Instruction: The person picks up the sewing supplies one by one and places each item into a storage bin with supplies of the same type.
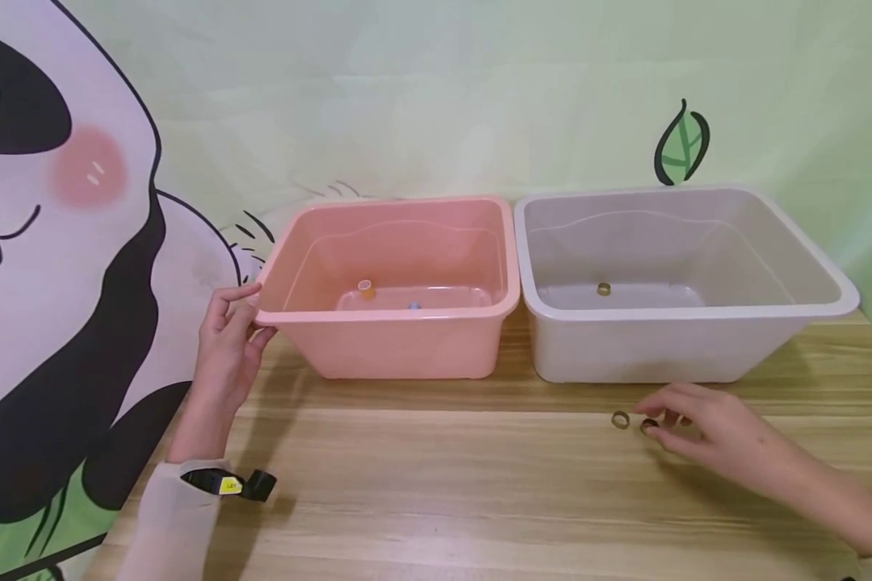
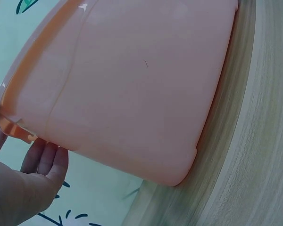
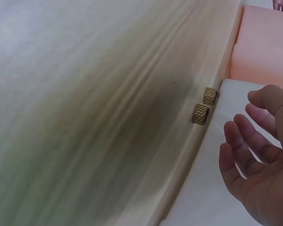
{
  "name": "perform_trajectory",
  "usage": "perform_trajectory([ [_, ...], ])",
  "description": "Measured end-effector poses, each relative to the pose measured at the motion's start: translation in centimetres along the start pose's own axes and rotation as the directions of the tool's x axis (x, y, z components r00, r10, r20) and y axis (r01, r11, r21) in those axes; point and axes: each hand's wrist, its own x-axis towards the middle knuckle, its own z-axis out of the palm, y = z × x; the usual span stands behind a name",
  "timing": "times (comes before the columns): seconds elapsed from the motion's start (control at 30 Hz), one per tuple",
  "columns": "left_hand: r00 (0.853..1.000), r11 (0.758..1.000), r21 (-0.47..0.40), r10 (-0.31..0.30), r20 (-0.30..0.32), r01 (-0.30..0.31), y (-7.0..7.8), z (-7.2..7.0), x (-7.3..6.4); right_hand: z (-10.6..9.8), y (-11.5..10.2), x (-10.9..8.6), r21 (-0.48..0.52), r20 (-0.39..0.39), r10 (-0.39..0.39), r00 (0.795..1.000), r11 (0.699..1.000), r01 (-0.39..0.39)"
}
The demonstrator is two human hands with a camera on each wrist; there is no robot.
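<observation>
At the left, my left hand grips the rim corner of a pink plastic tub, thumb on top and fingers curled beneath the edge. My right hand hovers low over the table in front of a light grey tub, fingers loosely bent and apart. Two knurled brass-coloured rings lie by its fingertips; the right wrist view shows nothing held. Inside the grey tub sits a similar ring. An orange-yellow cylinder and a mostly hidden small blue piece are in the pink tub.
Both tubs stand side by side on a wood-grain table, close to a green backdrop printed with a panda and a leaf. A strap with a small black camera is on my left wrist.
</observation>
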Motion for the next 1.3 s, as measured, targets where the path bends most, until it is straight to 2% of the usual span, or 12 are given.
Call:
perform_trajectory([
  [0.27, 1.0, 1.0, 0.014, 0.001, -0.007, -0.001, 0.0, 0.0, 0.0, 0.7, 1.2, -1.3, -0.084, 0.032, 0.053, 0.998, 0.995, -0.05],
  [0.53, 1.0, 1.0, 0.017, -0.005, -0.016, 0.005, -0.1, -0.1, 0.0, 1.0, 1.8, -1.9, -0.028, 0.052, 0.139, 0.989, 0.99, -0.138],
  [0.9, 1.0, 1.0, 0.009, 0.008, 0.005, -0.008, -0.1, 0.0, 0.1, 1.6, 2.7, -2.4, 0.071, 0.071, 0.175, 0.982, 0.981, -0.18],
  [1.03, 1.0, 0.999, 0.032, 0.012, 0.0, -0.012, -0.1, 0.0, 0.1, 1.8, 2.7, -2.4, 0.069, 0.054, 0.182, 0.982, 0.98, -0.185],
  [1.3, 1.0, 1.0, 0.023, 0.01, 0.002, -0.01, -0.2, 0.0, 0.2, 2.2, 2.6, -2.4, 0.047, 0.056, 0.22, 0.974, 0.974, -0.223],
])
